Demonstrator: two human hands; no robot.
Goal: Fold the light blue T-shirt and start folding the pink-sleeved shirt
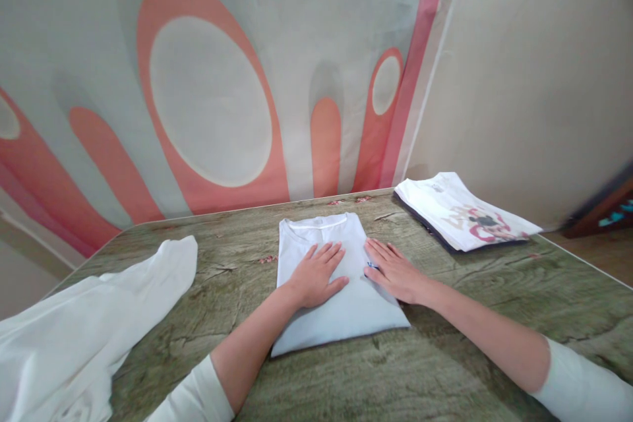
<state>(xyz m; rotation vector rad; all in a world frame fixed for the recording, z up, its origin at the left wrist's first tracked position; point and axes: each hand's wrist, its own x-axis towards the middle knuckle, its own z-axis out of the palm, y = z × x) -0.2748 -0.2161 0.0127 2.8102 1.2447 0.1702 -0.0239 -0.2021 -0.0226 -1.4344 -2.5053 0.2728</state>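
A folded white shirt (346, 313) lies in the middle of the table, collar toward the wall. My left hand (316, 275) rests flat on its centre, fingers stretched out and holding nothing. My right hand (393, 270) lies flat on the shirt's right edge, fingers extended; a dark ring shows on one finger. Both palms press down on the cloth.
A stack of folded shirts (462, 211), the top one with a red and dark print, sits at the back right. A loose heap of white garments (84, 323) lies at the left. The wood-grain table (445, 369) meets a patterned wall cloth (212, 92) behind.
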